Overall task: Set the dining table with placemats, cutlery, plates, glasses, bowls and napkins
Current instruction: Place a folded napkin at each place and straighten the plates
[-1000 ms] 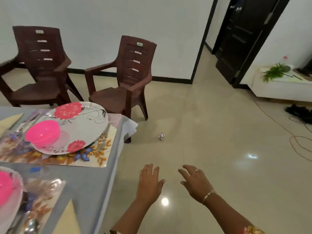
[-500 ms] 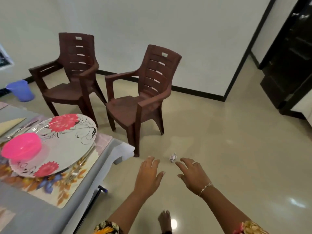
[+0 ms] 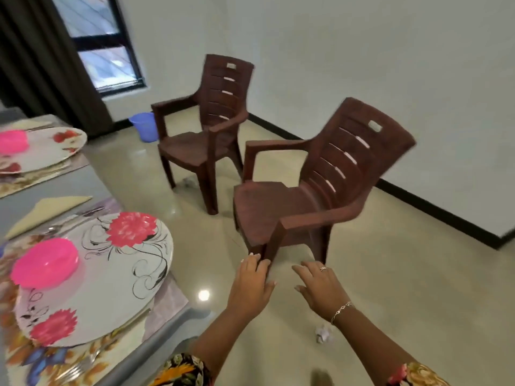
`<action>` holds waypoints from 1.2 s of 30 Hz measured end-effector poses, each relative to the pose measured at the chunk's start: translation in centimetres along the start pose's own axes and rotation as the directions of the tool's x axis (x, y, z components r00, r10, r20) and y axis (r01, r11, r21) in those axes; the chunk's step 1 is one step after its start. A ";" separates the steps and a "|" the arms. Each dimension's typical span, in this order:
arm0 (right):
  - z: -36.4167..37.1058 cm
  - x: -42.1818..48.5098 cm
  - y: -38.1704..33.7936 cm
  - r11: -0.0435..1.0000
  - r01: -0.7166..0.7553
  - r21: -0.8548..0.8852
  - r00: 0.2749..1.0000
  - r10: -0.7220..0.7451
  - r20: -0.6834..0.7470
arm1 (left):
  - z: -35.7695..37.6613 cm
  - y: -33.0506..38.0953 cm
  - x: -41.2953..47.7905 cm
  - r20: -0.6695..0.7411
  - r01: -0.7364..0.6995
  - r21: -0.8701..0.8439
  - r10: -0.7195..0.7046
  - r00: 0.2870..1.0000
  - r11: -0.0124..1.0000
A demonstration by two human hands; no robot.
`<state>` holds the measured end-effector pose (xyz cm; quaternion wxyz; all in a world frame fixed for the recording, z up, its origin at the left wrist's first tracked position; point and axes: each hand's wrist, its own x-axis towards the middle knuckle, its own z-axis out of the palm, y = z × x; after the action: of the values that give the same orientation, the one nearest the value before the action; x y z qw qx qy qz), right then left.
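Observation:
On the grey table (image 3: 69, 185) at left lies a floral placemat (image 3: 117, 355) with a white flowered plate (image 3: 111, 280), a pink bowl (image 3: 46, 263) on it, cutlery (image 3: 75, 215) and a yellow napkin (image 3: 47, 207) beside it. A second plate (image 3: 50, 149) with a pink bowl (image 3: 12, 142) lies farther back. My left hand (image 3: 250, 282) and my right hand (image 3: 320, 288) are both stretched out over the floor with straight fingers, holding nothing, just short of the near brown chair (image 3: 306, 196).
A second brown plastic chair (image 3: 206, 129) stands behind the near one, with a blue bucket (image 3: 143, 128) by the wall under a window with a dark curtain (image 3: 41, 65). A crumpled scrap of paper (image 3: 323, 334) lies on the tiled floor below my right wrist.
The view has swung left and closer to the chairs. Both hands stayed outstretched and empty and now reach nearly to the near chair's front leg; the paper scrap is now behind them.

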<state>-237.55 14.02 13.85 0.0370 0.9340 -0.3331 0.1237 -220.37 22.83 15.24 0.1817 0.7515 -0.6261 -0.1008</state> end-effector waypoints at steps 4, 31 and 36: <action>2.5 8.9 2.8 0.974 0.222 0.042 0.975 -0.222 -0.008 | -0.8 -1.8 4.7 -0.120 0.186 0.019 -0.183 0.976 0.982; 10.4 39.7 -22.7 -0.090 0.965 0.244 -0.035 -0.974 -0.223 | -7.0 -20.1 0.7 -0.695 0.890 -0.114 -0.676 0.245 0.441; 10.2 41.2 -27.5 -0.275 0.935 0.225 -0.215 -0.942 -0.259 | -6.2 -21.4 -0.6 -0.737 0.944 -0.137 -0.668 0.104 0.299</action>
<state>-187.27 8.54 14.87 -0.0473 0.8295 0.5485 0.0944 -198.75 27.56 12.28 0.1600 0.9625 0.0189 0.2184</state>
